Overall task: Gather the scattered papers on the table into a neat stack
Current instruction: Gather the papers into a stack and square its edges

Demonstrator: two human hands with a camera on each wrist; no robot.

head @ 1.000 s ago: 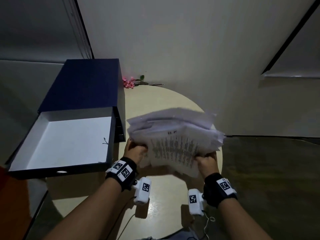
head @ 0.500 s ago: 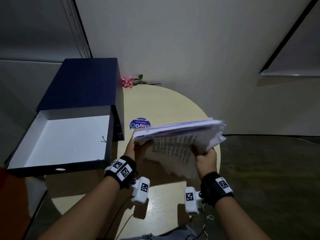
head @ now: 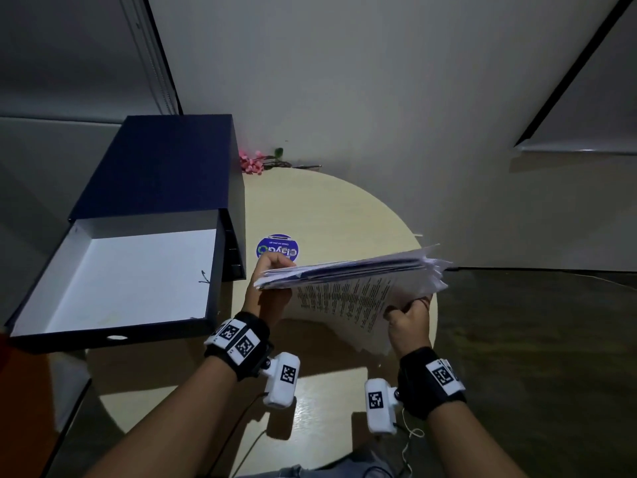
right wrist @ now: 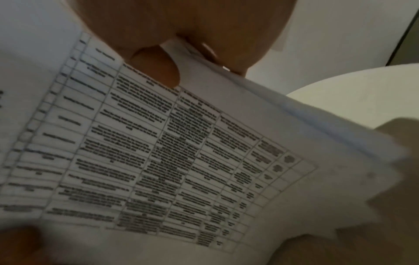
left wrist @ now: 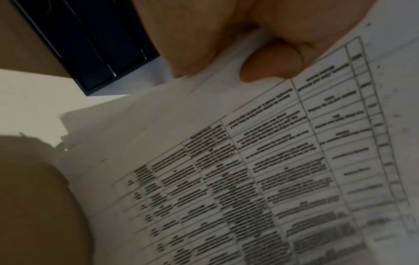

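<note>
A thick bundle of printed papers (head: 355, 288) hangs in the air above the round beige table (head: 331, 208), its sheets uneven at the edges. My left hand (head: 272, 284) grips the bundle's left end, and my right hand (head: 408, 319) grips its right end from below. The left wrist view shows the papers (left wrist: 249, 170) with a printed table, the thumb (left wrist: 272, 62) pressed on the sheet. In the right wrist view the papers (right wrist: 158, 152) fill the frame, and a fingertip (right wrist: 158, 70) presses on them.
An open dark blue box (head: 113, 281) with a white inside stands at the table's left, its lid (head: 162, 163) raised behind. A blue round sticker (head: 277, 248) lies on the table near my left hand. Pink flowers (head: 253, 162) lie at the far edge.
The bundle has tipped from facing me to nearly flat and edge-on, with its sheets drawn closer together. The blue sticker on the table has come into sight.
</note>
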